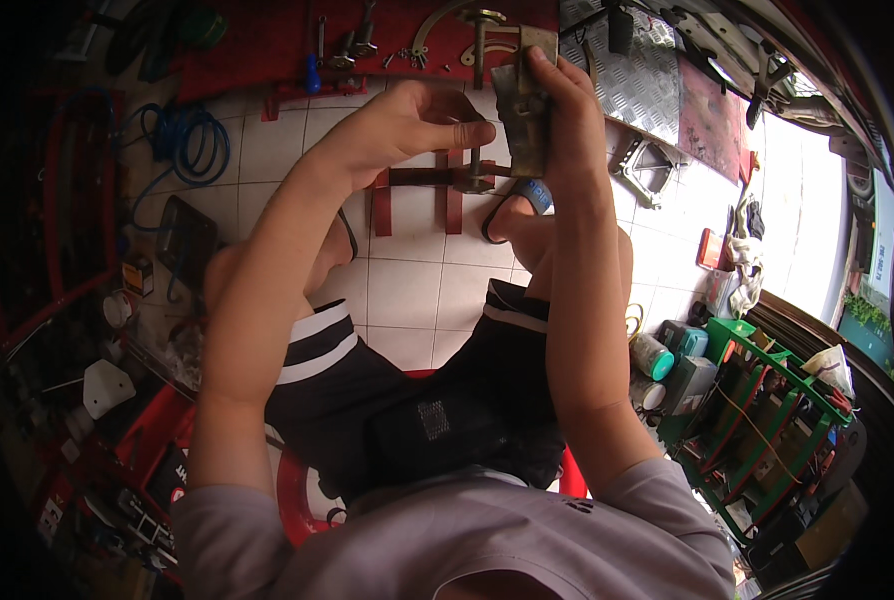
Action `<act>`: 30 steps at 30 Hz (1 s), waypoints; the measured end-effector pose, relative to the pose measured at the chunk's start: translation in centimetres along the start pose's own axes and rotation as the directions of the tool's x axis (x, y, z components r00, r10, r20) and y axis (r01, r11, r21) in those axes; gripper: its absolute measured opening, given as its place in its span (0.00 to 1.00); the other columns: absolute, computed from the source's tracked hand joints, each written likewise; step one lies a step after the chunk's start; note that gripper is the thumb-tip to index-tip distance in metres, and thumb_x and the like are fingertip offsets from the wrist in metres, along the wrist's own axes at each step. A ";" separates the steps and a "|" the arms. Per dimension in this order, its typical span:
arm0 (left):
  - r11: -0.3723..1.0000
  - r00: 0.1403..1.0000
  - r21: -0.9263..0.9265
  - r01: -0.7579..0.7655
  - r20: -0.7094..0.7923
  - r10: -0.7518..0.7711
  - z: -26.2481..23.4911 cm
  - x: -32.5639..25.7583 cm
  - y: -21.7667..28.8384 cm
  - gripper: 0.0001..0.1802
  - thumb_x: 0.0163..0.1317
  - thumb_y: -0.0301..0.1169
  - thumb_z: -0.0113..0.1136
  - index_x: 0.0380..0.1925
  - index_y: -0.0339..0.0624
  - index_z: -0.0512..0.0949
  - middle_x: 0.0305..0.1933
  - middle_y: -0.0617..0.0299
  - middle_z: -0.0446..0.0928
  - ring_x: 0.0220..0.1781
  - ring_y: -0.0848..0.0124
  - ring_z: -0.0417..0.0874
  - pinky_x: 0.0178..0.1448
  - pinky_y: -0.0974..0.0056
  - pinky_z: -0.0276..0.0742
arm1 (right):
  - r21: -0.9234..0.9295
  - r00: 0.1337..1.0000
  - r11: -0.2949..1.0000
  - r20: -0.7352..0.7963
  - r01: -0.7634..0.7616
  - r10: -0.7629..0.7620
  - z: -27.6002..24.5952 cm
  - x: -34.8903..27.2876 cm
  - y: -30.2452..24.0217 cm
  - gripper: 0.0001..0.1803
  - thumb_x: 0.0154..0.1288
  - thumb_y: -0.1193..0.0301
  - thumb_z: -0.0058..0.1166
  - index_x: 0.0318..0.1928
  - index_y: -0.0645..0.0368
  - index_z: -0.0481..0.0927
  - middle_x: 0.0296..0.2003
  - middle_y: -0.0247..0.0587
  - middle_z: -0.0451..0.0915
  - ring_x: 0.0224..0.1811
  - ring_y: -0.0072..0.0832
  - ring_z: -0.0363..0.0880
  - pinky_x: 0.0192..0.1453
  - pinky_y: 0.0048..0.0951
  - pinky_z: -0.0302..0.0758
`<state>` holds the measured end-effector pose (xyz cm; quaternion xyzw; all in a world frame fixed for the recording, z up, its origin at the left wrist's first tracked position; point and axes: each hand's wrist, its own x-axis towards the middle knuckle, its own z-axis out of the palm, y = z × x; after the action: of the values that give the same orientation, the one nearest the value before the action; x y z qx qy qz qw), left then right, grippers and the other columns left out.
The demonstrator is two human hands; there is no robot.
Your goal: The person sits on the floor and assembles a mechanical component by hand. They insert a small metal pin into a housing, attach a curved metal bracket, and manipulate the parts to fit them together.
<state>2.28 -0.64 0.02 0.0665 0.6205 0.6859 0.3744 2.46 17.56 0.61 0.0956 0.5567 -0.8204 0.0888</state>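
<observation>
Red-topped bench (257, 50) at twelve o'clock, beyond white tiles (400, 285). Toward one o'clock, worn metal bracket (523, 132), clamped in right hand (573, 120); left hand (412, 125) curled just before twelve, hold impossible to tell. Looks stiff, fairly heavy; probably best gripped along the long edges.

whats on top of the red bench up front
On the red bench I see a wrench, a curved metal part and small loose pieces. The right hand and its metal plate cover one stretch; anything there can't be seen.
</observation>
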 end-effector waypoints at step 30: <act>0.995 0.997 0.074 -0.071 0.028 0.069 0.1 0.1 -0.4 0.17 0.53 0.37 0.70 0.37 0.37 0.81 0.39 0.64 0.81 0.43 0.76 0.78 0.49 0.70 0.71 | -0.013 1.000 1.000 -0.024 -0.013 0.013 -0.1 -0.1 -0.1 0.12 0.66 0.63 0.51 0.41 0.59 0.77 0.29 0.35 0.81 0.26 0.19 0.78 0.32 0.21 0.74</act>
<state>2.46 -0.55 -0.37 0.1108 0.6383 0.6739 0.3550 2.58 17.72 0.67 0.1083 0.5625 -0.8149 0.0883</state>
